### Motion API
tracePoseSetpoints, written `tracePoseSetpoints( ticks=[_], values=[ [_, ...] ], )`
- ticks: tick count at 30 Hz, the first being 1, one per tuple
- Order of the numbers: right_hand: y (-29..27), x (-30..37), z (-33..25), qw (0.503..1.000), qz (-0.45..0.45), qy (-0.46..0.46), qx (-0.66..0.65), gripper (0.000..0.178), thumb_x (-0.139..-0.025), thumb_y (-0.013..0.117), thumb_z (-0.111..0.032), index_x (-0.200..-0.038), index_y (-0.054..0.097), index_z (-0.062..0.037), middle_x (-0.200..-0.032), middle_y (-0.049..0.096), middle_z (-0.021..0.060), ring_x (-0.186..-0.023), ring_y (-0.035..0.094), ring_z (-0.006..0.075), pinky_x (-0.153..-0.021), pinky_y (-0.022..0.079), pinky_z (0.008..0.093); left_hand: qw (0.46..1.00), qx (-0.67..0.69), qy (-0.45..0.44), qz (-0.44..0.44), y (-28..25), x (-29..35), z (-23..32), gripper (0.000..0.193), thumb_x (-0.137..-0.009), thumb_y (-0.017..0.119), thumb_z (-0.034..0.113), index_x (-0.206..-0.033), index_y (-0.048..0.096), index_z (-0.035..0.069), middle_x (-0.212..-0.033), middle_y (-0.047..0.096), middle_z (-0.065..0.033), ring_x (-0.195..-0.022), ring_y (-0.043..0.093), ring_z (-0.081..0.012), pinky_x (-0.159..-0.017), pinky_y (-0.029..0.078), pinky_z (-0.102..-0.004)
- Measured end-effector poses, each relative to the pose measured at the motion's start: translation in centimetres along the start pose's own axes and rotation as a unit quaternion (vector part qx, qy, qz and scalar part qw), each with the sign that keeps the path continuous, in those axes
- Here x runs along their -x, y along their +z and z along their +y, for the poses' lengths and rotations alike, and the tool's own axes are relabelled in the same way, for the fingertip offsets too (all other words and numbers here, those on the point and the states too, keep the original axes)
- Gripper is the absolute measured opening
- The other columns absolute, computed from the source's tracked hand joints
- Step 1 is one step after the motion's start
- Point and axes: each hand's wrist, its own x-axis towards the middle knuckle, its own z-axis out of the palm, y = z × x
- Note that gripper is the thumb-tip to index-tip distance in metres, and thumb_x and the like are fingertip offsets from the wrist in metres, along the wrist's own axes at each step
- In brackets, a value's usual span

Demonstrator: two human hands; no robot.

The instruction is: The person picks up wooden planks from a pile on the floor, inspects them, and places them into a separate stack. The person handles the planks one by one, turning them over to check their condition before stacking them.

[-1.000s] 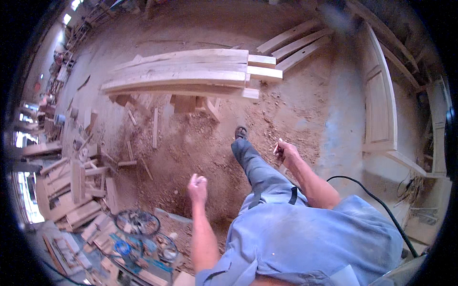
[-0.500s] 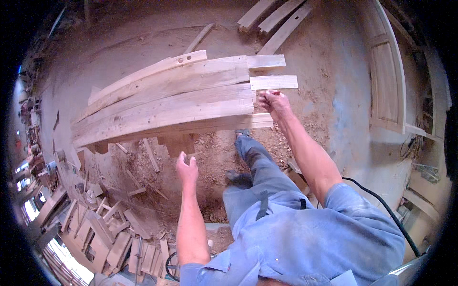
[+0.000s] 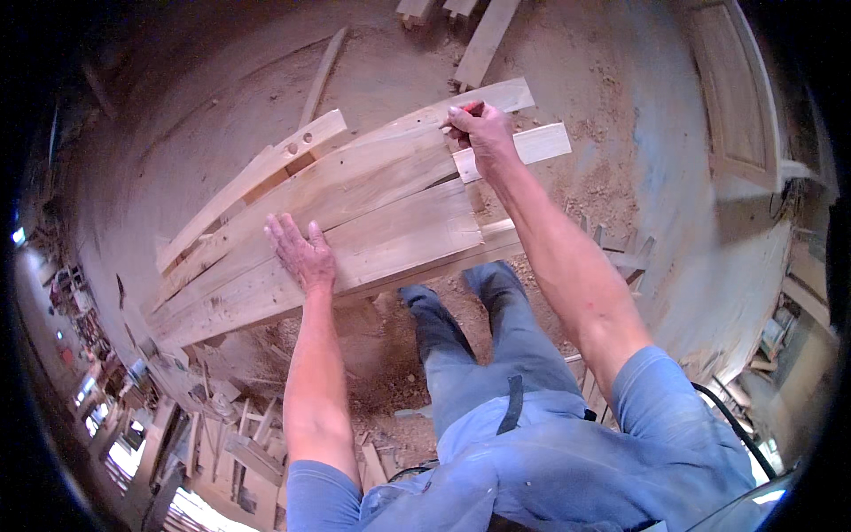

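Note:
My left hand [image 3: 303, 254] lies on the near wooden plank [image 3: 399, 230], palm down with fingers spread. Beside that plank, on its far side, is a second wide plank [image 3: 355, 177], with a narrow dark gap between them at the right end. Over the right end of the second plank, my right hand [image 3: 486, 137] is closed in a pinch on a small red thing [image 3: 472, 109]. Fingers cover most of it, so its kind is hidden. A short pale board [image 3: 542, 144] sticks out to the right under my right wrist.
A narrow strip with two round holes [image 3: 301, 142] lies along the far side. More timber [image 3: 487, 44] rests on the dusty floor beyond. A panelled wooden door [image 3: 736, 89] stands at right. Offcuts [image 3: 239, 461] are piled at lower left, and a black cable [image 3: 736, 426] hangs by my right side.
My left hand has come forward from beside the planks onto the near one. My right hand has moved away from me and left, over the planks' end. I stand closer to the planks.

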Motion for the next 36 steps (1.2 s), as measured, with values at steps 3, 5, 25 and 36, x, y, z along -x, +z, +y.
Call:
tracePoseSetpoints(
  ticks=[3,5,25,36],
  values=[
    [1.0,0.3,-0.3,1.000,0.022,-0.012,0.009,0.015,-0.081,0.072,-0.007,-0.089,0.060,-0.0030,-0.075,0.066,0.0061,-0.064,0.061,0.0112,-0.056,0.045,0.0246,0.998,-0.063,0.014,0.008,0.9,-0.3,0.3,0.058,-0.096,0.043,0.036,-0.141,0.041,-0.001,-0.155,0.026,-0.0196,-0.144,0.020,-0.0375,-0.118,0.014,-0.0466],
    [0.2,-0.7,0.4,0.999,0.003,-0.036,0.004,0.016,-0.080,0.073,-0.005,-0.089,0.060,-0.0033,-0.074,0.065,0.0055,-0.064,0.061,0.0119,-0.057,0.046,0.0253,0.998,-0.061,0.017,0.016,0.9,-0.5,1.2,0.056,-0.097,0.039,0.036,-0.139,0.044,0.000,-0.155,0.026,-0.0188,-0.144,0.020,-0.0368,-0.118,0.013,-0.0462],
    [2.7,-1.3,0.3,0.993,0.074,-0.070,0.060,0.018,-0.077,0.075,-0.011,-0.087,0.061,-0.0049,-0.073,0.061,0.0021,-0.062,0.052,0.0094,-0.056,0.042,0.0239,0.998,-0.039,0.026,0.039,0.2,-0.8,1.2,0.051,-0.092,0.048,0.033,-0.133,0.050,0.002,-0.153,0.029,-0.0199,-0.142,0.023,-0.0410,-0.116,0.019,-0.0502],
    [3.0,-2.0,0.9,0.989,0.089,-0.092,0.076,0.016,-0.076,0.073,-0.010,-0.083,0.059,-0.0066,-0.071,0.057,0.0005,-0.060,0.048,0.0081,-0.055,0.040,0.0241,0.998,-0.033,0.025,0.038,-0.1,-1.0,1.5,0.054,-0.093,0.045,0.035,-0.135,0.048,0.000,-0.153,0.029,-0.0200,-0.141,0.024,-0.0397,-0.116,0.018,-0.0497]
  ],
)
